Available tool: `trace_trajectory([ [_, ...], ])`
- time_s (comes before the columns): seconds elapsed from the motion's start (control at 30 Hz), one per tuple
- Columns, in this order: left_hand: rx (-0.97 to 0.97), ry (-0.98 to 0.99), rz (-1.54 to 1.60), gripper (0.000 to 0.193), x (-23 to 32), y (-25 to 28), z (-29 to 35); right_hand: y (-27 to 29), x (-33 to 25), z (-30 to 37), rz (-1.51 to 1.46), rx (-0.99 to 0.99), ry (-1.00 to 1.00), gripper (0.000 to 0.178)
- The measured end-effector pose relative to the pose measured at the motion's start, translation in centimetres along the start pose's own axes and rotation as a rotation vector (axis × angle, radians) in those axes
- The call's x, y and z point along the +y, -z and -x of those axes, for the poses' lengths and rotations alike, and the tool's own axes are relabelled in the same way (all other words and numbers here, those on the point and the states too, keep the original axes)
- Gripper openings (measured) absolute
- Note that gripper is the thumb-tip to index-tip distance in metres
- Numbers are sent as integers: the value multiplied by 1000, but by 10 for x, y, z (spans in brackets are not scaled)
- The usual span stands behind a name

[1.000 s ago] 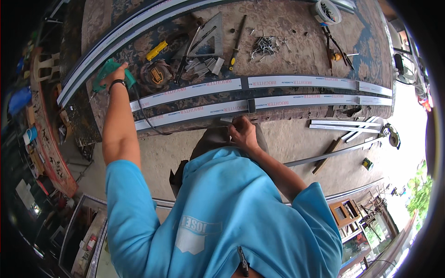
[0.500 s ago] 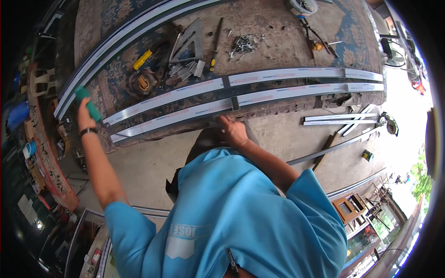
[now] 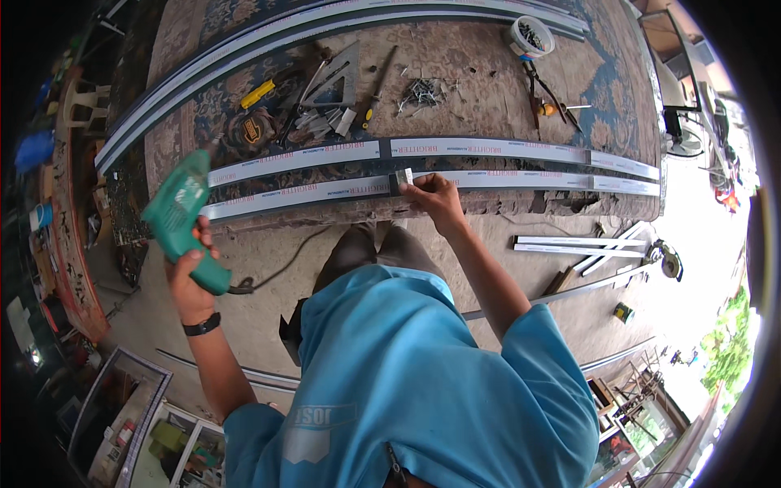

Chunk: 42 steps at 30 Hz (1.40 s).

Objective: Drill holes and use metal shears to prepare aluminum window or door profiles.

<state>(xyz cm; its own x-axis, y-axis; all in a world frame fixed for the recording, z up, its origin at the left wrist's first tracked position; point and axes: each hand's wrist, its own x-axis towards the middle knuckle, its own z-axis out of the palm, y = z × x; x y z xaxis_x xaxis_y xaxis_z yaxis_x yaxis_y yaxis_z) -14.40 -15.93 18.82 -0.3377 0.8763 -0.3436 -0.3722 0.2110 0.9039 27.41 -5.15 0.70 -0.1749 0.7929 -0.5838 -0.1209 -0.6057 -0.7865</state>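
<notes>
A green corded power drill (image 3: pixel 181 213) is gripped by its handle in my left hand (image 3: pixel 192 289), raised over the left ends of two film-covered metal profiles. My right hand (image 3: pixel 439 199) pinches a small light metal piece (image 3: pixel 405 175), perhaps an angle bracket, at the dark bare patch on the nearer profile (image 3: pixel 504 182). Parallel to it lies the farther profile (image 3: pixel 480 148), with a similar dark patch. Whether the small piece touches the profile I cannot tell. The drill's cable hangs down beside my legs.
On the carpet-covered table (image 3: pixel 488 98) lie a yellow-handled tool (image 3: pixel 257 94), a set square (image 3: pixel 333 77), loose screws (image 3: pixel 425 93), a long file-like tool (image 3: pixel 381 88) and pliers (image 3: pixel 543 93). A white tub (image 3: pixel 531 37) holds more fasteners. Metal lengths (image 3: pixel 579 246) rest on the floor at right.
My left hand has drawn the drill nearer and turned it upright into fuller view. My right hand has moved from the table's near edge onto the nearer profile with the small piece.
</notes>
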Motion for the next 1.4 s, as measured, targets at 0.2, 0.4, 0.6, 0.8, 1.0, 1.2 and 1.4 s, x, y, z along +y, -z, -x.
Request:
trace_trajectory([
  [0.2,-54,39,-74,47,-25,-38,25,-5,19,0,303,187,105,35],
  [0.4,-164,53,-169,47,-18,-39,17,-9,33,-3,532,338,73,53],
  [0.6,-268,51,-277,53,0,-22,3,-22,21,16,385,352,155,38],
  [0.8,-342,138,-391,63,29,-14,5,-66,34,58,632,1,290,37],
  [1.0,-572,182,-649,62,42,-24,-10,-71,71,29,791,-119,364,35],
  [1.2,-783,227,-839,79,36,-35,-16,-77,94,27,1086,37,717,33],
  [1.4,-916,125,-997,76,11,-62,-31,-74,104,24,1037,80,734,29],
])
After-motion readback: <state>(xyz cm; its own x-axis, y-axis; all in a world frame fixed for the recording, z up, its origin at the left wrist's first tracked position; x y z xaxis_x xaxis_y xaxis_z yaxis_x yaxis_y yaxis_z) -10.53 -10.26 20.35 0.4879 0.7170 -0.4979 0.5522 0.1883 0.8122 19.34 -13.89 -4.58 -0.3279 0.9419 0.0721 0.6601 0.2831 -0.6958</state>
